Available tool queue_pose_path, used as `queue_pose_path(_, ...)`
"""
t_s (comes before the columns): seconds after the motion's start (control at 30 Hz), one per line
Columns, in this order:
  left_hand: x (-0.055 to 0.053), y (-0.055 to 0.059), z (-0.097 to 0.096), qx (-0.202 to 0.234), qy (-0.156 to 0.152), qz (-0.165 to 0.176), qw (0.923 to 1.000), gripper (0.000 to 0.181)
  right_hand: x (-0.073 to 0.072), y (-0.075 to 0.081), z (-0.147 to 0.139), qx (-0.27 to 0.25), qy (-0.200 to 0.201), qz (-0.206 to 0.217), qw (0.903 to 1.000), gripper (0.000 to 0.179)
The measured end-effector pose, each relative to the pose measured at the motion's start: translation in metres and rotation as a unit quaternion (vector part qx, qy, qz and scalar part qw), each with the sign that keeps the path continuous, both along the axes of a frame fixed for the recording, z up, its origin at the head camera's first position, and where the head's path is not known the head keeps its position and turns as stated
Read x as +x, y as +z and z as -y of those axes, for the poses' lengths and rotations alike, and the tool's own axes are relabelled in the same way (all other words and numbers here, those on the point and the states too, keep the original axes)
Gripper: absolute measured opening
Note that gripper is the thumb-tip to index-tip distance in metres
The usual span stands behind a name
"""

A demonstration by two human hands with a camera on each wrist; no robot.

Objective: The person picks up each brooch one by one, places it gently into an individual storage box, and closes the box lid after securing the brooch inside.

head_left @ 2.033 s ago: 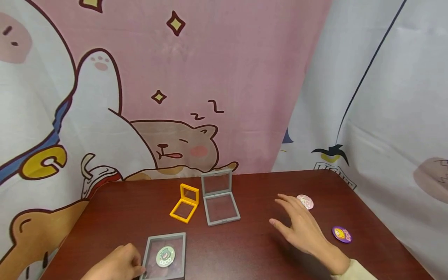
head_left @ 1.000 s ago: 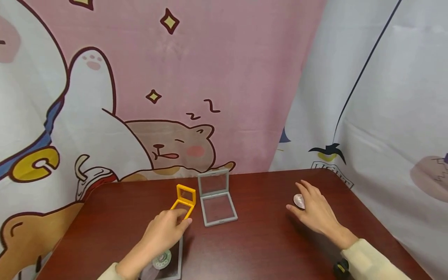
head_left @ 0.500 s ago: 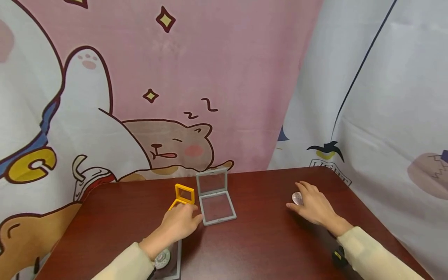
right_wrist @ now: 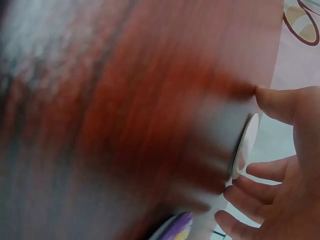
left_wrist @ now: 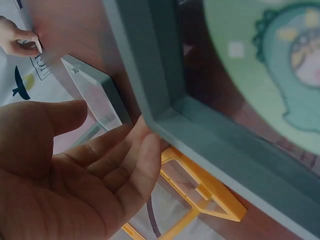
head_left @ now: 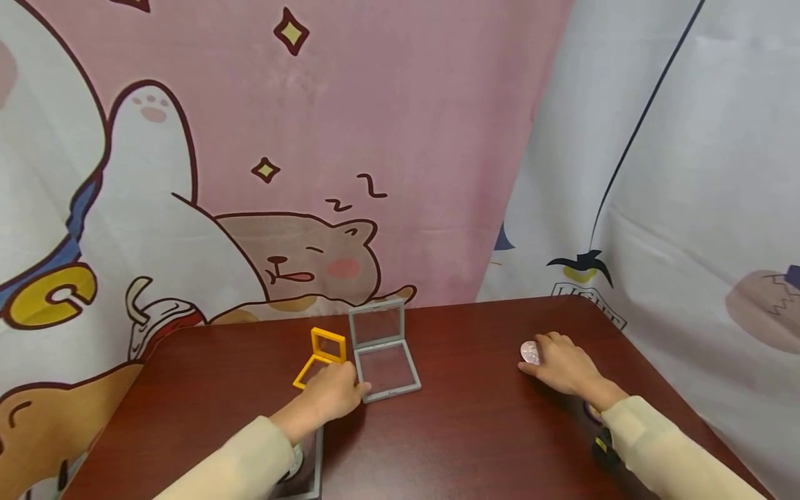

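My left hand [head_left: 334, 390] hovers by the near left corner of an unfolded grey display frame [head_left: 392, 394], its fingers loosely bent and grasping nothing. Behind it stands a smaller yellow frame [head_left: 328, 335], also unfolded and partly covered by the hand. Below my left forearm lies a grey frame [head_left: 319, 458] with a round green badge [left_wrist: 240, 75] inside, mostly hidden by the sleeve in the head view. At the right, my right hand [head_left: 565, 364] reaches around a round pink badge [head_left: 530, 353]. Its fingertips meet the badge's edge, and its thumb is down on the table, apart from it.
A purple round badge [right_wrist: 177, 227] lies near my right wrist, mostly covered in the head view. The dark red table [head_left: 462, 430] carries everything. A patterned cloth [head_left: 437, 139] hangs along its back edge and right side.
My left hand has left the frame with the green badge and moved forward and right, past the yellow frame to the unfolded grey one. My right hand has moved onto the pink badge.
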State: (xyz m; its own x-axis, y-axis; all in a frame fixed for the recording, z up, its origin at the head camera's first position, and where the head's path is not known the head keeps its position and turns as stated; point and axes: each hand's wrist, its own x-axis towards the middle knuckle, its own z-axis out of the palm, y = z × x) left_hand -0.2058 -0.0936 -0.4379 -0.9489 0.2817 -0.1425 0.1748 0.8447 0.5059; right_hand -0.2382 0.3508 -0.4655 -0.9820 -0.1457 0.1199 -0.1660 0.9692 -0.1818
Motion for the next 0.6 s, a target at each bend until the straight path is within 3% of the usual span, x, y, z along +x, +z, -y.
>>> queue_pose_path(0.37, -0.0077, 0.001, -0.0053, -0.027, -0.018, -0.006, 0.9994, 0.026, -0.0052, -0.0023, -0.0066, -0.012, 0.005, 0.009, 0.9999, 0.066)
queue_pose_path(0.6, -0.0107, -0.0003, -0.0085, -0.025, -0.025, -0.011, 0.9993, 0.027, -0.008, -0.0014, -0.0075, -0.027, 0.012, 0.017, 0.9994, 0.061)
